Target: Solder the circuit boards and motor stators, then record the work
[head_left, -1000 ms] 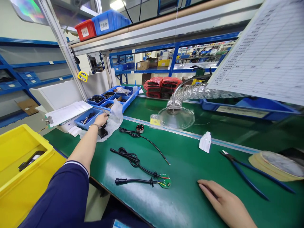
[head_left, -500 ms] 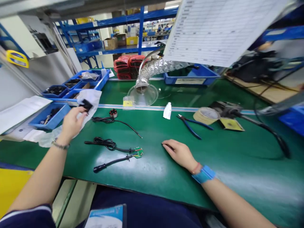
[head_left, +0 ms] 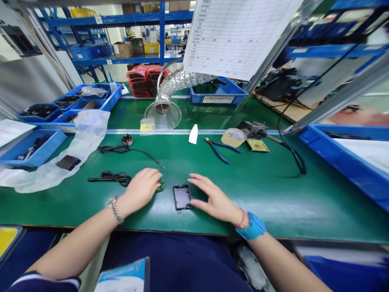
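Note:
My left hand point(head_left: 144, 186) is closed, with its fingertips on a small green circuit board point(head_left: 160, 186); the thumb and most of the board are hidden under it. To the right of the board lies a shallow black plastic case point(head_left: 182, 197), hollow side up. My right hand point(head_left: 212, 198) is spread beside the case, thumb at its right edge and fingers apart. A coiled black cable point(head_left: 114, 177) runs to the left of my left hand. Farther back are a second black cable point(head_left: 121, 149) and a small round motor point(head_left: 127, 140).
A black piece point(head_left: 68, 162) lies on white foam wrap point(head_left: 88, 132) at left, near blue parts bins point(head_left: 54, 140). Blue-handled cutters point(head_left: 220, 152), a white tube point(head_left: 193, 134), a tape roll point(head_left: 234, 137) and a fume hood point(head_left: 164, 115) stand behind. A blue bin point(head_left: 343, 156) is at right.
My left hand has moved right from the foam wrap, where it held a black part, to the circuit board. The black case now shows between my hands. My right hand has spread its fingers.

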The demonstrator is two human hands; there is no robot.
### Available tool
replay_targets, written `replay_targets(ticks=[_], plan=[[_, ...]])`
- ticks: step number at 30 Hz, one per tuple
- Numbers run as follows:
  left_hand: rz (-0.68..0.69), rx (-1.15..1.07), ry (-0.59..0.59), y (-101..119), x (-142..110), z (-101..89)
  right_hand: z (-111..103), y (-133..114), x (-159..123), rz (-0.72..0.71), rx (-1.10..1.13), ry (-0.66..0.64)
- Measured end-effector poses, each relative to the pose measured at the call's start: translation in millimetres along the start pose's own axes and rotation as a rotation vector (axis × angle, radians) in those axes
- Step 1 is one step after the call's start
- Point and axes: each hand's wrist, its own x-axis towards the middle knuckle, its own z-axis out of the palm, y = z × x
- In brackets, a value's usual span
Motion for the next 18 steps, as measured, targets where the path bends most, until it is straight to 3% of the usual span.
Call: replay_targets(ticks=[3,5,9,13,16,18], plan=[[-0.135,-0.048,-0.192,-19,2,-6.8,15,-14,-7,-0.073,0.022,-0.109],[-0.164,-0.133,-0.219,-24,4,-9.5,20,-20,-4,-0.095,0.078,-0.153],[-0.264,-0.314,-0.031,-21,2,-29.6,18,-32,15,-0.106,0.263,-0.156],[-0.376,-0.590,0.152,-9,-3,-52.7,31,-67,46,0.081,0.718,-0.048],[-0.355,-0.682,0.250,-2,-6,-58.1,48,-98,68,0.194,1.088,-0.066],[-0.345,-0.739,0.259,-2,-9,-59.5,48,-111,74,0.286,1.258,-0.038]])
